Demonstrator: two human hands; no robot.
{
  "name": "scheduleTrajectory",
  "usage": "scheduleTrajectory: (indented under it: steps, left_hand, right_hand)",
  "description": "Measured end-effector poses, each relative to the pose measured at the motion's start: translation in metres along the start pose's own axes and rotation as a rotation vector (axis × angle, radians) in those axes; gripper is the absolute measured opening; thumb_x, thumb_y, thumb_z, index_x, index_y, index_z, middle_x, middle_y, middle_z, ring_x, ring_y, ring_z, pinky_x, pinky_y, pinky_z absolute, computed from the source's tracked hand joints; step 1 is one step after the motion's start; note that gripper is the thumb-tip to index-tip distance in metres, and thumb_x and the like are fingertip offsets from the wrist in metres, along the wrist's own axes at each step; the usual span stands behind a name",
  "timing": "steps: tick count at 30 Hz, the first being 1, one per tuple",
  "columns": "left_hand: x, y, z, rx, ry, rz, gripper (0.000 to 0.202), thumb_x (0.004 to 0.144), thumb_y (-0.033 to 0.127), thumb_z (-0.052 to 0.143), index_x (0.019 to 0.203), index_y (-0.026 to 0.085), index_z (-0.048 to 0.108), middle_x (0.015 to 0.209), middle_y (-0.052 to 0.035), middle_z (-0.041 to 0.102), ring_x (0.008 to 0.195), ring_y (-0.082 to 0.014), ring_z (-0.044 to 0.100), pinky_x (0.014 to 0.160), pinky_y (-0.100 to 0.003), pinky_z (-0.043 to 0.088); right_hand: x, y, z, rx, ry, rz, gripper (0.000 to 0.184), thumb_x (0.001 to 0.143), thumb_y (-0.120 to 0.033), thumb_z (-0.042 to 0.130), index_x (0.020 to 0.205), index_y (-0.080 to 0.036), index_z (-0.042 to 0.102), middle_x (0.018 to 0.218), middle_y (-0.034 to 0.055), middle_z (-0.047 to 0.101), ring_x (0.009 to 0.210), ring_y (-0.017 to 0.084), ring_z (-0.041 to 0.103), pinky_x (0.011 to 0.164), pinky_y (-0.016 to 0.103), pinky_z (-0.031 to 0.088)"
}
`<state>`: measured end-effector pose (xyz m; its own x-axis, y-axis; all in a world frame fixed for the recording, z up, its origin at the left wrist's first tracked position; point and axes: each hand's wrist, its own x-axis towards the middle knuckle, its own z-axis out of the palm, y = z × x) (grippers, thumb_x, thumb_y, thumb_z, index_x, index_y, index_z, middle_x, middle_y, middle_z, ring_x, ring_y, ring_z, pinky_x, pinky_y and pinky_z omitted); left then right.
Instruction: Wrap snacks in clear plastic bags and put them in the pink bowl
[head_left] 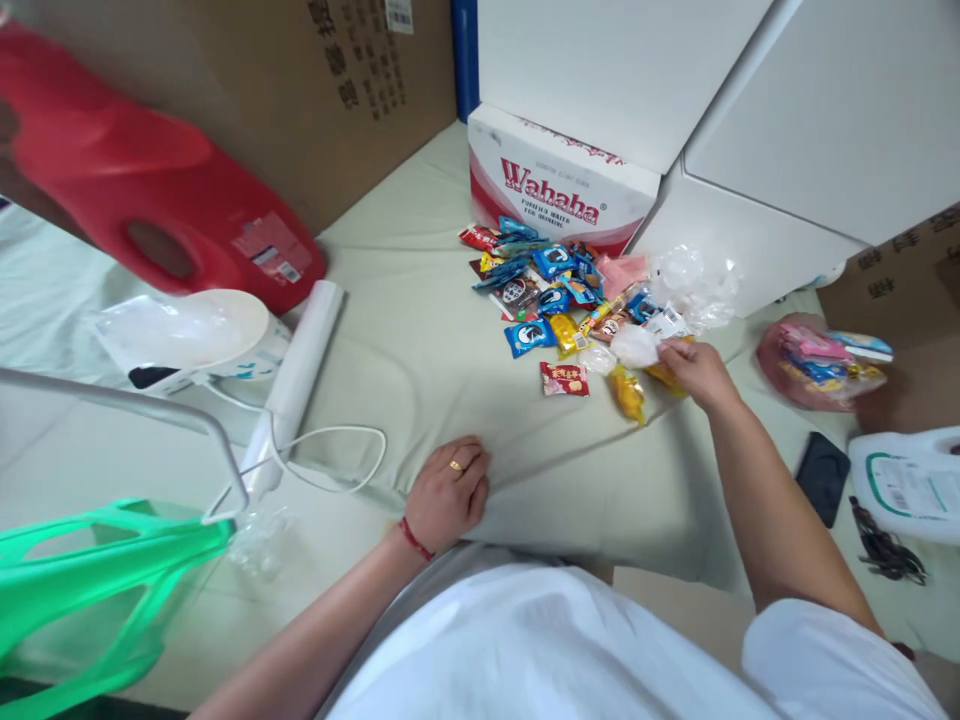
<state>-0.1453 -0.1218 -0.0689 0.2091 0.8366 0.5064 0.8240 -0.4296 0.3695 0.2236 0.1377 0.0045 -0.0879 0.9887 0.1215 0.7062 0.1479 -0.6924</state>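
Observation:
A heap of small snack packets (555,275) in blue, red and yellow wrappers lies on a pale green cloth (420,340) in front of a Wahaha box (559,180). My right hand (694,370) reaches to the heap's right edge, fingers pinched on a white packet (636,345). A yellow packet (628,393) and a red packet (564,378) lie just left of it. My left hand (448,493) rests on the cloth's near edge with fingers curled under, nothing visible in it; it wears a ring and a red wrist cord.
A red jug (150,190) lies at the left. Below it are a white bowl-shaped device (202,330), a white roll (300,365) with a cord, and a green basket (90,580). A clear bag of snacks (817,365), a dark phone (823,477) and a white jug (907,485) sit right.

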Motion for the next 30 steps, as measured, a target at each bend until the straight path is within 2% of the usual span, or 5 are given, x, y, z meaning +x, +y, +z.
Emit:
scheduleTrajectory:
  steps: [5, 15, 19, 24, 30]
  left_hand:
    - [0.006, 0.007, -0.006, -0.28, 0.169, -0.147, 0.022, 0.09, 0.007, 0.051, 0.1, 0.019, 0.066, 0.101, -0.0091, 0.067, 0.102, -0.0217, 0.067, 0.085, -0.035, 0.057]
    - [0.069, 0.063, 0.006, -0.758, 0.035, -0.274, 0.04, 0.083, 0.043, 0.078, 0.114, 0.02, 0.065, 0.106, -0.0095, 0.064, 0.095, -0.0215, 0.062, 0.079, -0.034, 0.053]
    - [0.08, 0.063, 0.022, -0.949, -0.148, -0.38, 0.018, 0.093, 0.035, 0.063, 0.085, 0.02, 0.067, 0.086, -0.0036, 0.065, 0.084, -0.0171, 0.061, 0.08, -0.031, 0.049]
    - [0.073, 0.032, 0.026, -1.367, -0.056, -0.725, 0.035, 0.08, 0.048, 0.078, 0.081, 0.019, 0.058, 0.076, 0.0029, 0.057, 0.072, -0.0113, 0.054, 0.072, -0.026, 0.048]
    - [0.067, 0.013, 0.011, -1.661, -0.042, -0.915, 0.045, 0.073, 0.052, 0.086, 0.085, 0.02, 0.056, 0.09, 0.0001, 0.058, 0.085, -0.0141, 0.058, 0.077, -0.03, 0.056]
  right_hand:
    - [-0.044, -0.046, 0.009, 0.549, 0.398, 0.124, 0.031, 0.073, -0.046, 0.08, 0.084, -0.019, 0.073, 0.069, -0.0032, 0.062, 0.06, 0.011, 0.052, 0.059, 0.024, 0.045]
    - [-0.172, -0.111, 0.078, 1.07, -0.036, 0.45, 0.035, 0.066, -0.044, 0.092, 0.073, -0.019, 0.069, 0.062, -0.0044, 0.056, 0.054, 0.007, 0.046, 0.048, 0.018, 0.039]
    - [-0.18, -0.108, 0.084, 1.204, -0.02, 0.454, 0.03, 0.07, -0.039, 0.091, 0.079, -0.02, 0.069, 0.069, -0.0037, 0.064, 0.06, 0.009, 0.055, 0.057, 0.021, 0.049]
    - [-0.183, -0.084, 0.072, 1.295, 0.145, 0.501, 0.027, 0.074, -0.034, 0.087, 0.09, -0.021, 0.071, 0.095, 0.0038, 0.075, 0.083, 0.018, 0.069, 0.075, 0.032, 0.058]
    - [-0.142, -0.069, 0.032, 0.754, 0.619, 0.072, 0.026, 0.085, -0.045, 0.072, 0.079, -0.023, 0.059, 0.07, -0.0025, 0.057, 0.066, 0.015, 0.056, 0.066, 0.03, 0.051]
